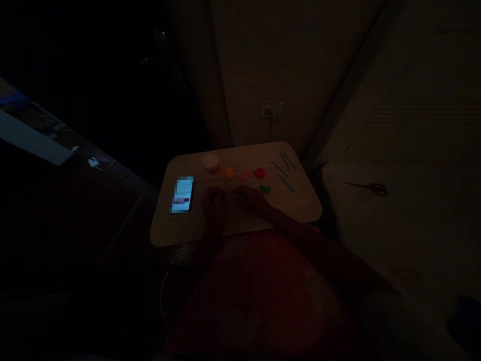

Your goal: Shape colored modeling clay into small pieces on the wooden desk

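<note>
Both of my hands rest low over the front middle of a small wooden table (240,223), in very dim light. My left hand (213,203) is curled, its fingers bent inward. Close beside it, my right hand (251,199) comes in from the right with fingers bent down toward the left hand. Whatever either holds is lost in the dark. Just beyond the hands lie lumps of what looks like modelling clay: an orange lump (229,173), a pink lump (245,176), a red lump (259,173) and a green lump (265,189).
A lit phone (182,194) lies at the table's left. A lidded tub (211,163) stands at the back. Several thin bluish-green sticks (285,182) lie at the right. Scissors (370,188) rest on a pale surface further right. A wall socket (271,110) holds a plugged cable.
</note>
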